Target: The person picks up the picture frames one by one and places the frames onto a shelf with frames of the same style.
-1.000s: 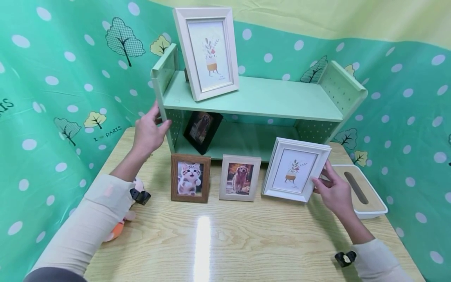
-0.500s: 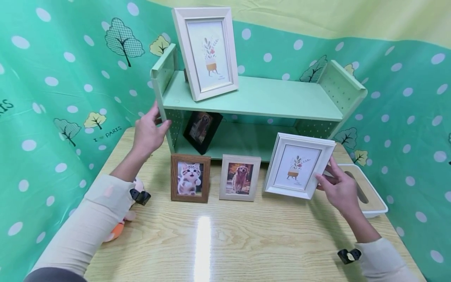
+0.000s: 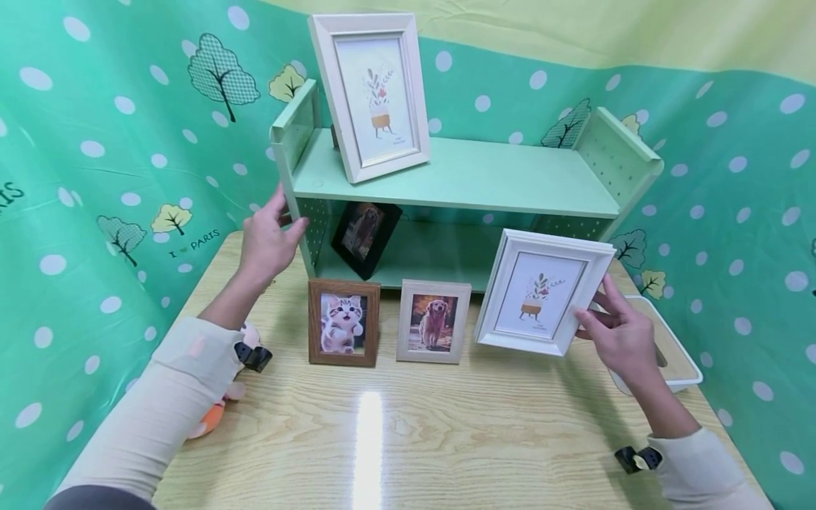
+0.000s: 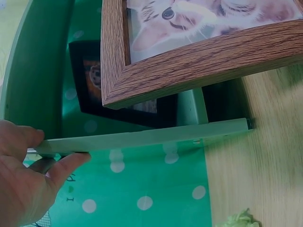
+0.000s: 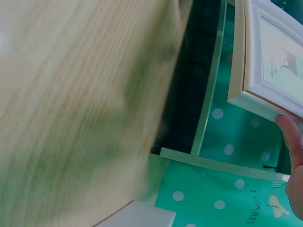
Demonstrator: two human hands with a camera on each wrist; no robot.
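In the head view my right hand [image 3: 625, 340] pinches the right edge of a white picture frame [image 3: 532, 301] with a plant print. The picture frame [image 5: 265, 61] hangs tilted in front of the lower shelf, above the table in the right wrist view. My left hand [image 3: 268, 237] grips the left side panel of the green shelf [image 3: 497, 173]; the left wrist view shows thumb and fingers on either side of the panel edge [image 4: 142, 137]. A larger white picture frame [image 3: 382, 99] stands on the top shelf. A black picture frame [image 3: 366, 237] leans on the lower shelf.
Before the shelf stand a brown wooden picture frame [image 3: 344, 326] with a kitten photo and a pale one [image 3: 435, 322] with a dog photo. At the right, a tissue box [image 3: 685, 354] with a wooden lid sits behind my right hand. A plush toy [image 3: 213, 419] lies beside my left sleeve.
My right hand has moved up and slightly right with the white picture frame, raising it toward the lower shelf. The left hand keeps its grip on the side panel.
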